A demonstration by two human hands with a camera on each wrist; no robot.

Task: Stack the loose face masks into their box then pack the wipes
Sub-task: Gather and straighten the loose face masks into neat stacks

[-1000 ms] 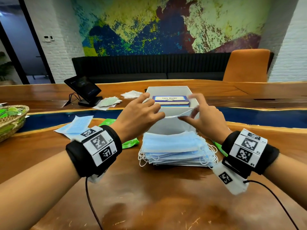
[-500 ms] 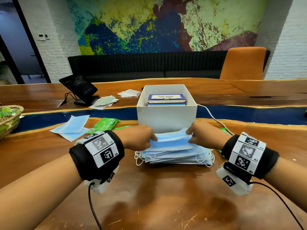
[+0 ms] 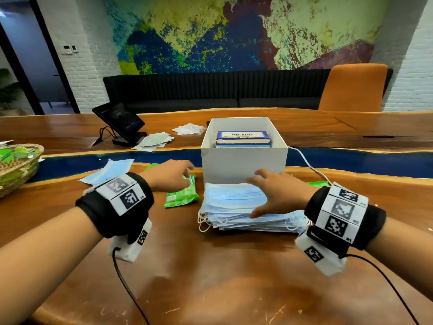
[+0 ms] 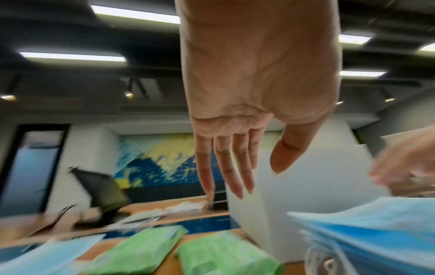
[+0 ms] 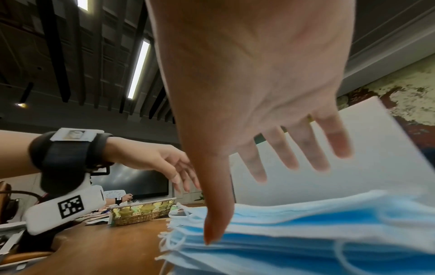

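Observation:
A stack of blue face masks [image 3: 234, 207] lies on the wooden table in front of a white open box [image 3: 243, 165]. Inside that box stands a blue "FACE MASKS" carton [image 3: 243, 137]. My right hand [image 3: 260, 198] is open over the stack [image 5: 329, 232], fingers spread, with its thumb on the stack's near edge. My left hand [image 3: 185, 173] is open, fingers straight, and hovers left of the box above a green wipes pack [image 3: 181, 195]. The left wrist view shows two green wipes packs [image 4: 141, 247] below my left hand [image 4: 247, 176], which holds nothing.
Loose blue masks [image 3: 110, 171] lie at the left. A wicker basket [image 3: 21, 170] of green packs sits at the left edge. A tablet on a stand [image 3: 119, 123] and more loose masks [image 3: 154, 139] lie behind. A white cable [image 3: 307, 160] and another green pack [image 3: 318, 183] lie right of the box.
Both hands brought a mask down from the box rim onto the stack. The left hand has since left the stack and moved left over the wipes pack; the right hand's fingers have spread.

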